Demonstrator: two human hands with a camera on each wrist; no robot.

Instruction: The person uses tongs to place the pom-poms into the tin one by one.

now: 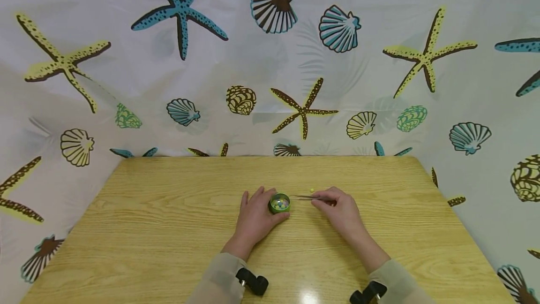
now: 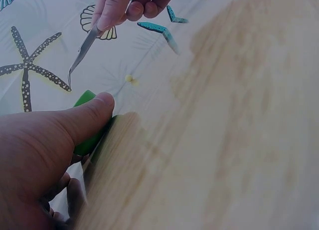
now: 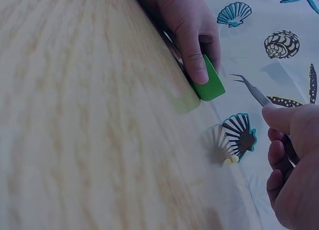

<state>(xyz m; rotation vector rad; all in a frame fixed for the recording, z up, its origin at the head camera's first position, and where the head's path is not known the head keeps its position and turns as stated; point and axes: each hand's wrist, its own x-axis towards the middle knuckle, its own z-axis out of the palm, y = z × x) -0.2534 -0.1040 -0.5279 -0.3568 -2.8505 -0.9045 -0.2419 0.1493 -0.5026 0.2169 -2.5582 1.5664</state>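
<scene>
My left hand (image 1: 256, 216) holds a small round green tin (image 1: 280, 211) on the table, thumb at the near side and fingers behind it. Inside lie several small beads (image 1: 280, 204) in yellow, blue and pink. Between thumb and fingers, my right hand (image 1: 342, 211) pinches metal tweezers (image 1: 310, 197) that point left toward the tin's rim. Their bent tips stand slightly apart with nothing between them in the right wrist view, just off the green tin (image 3: 213, 85). A single yellow bead (image 1: 312, 190) lies on the table beyond the tweezers.
The wooden table (image 1: 177, 238) extends on all sides of the hands. A white cloth (image 1: 202, 69) printed with starfish and shells hangs behind it and along both sides. Dark camera mounts (image 1: 252, 281) sit at both sleeves.
</scene>
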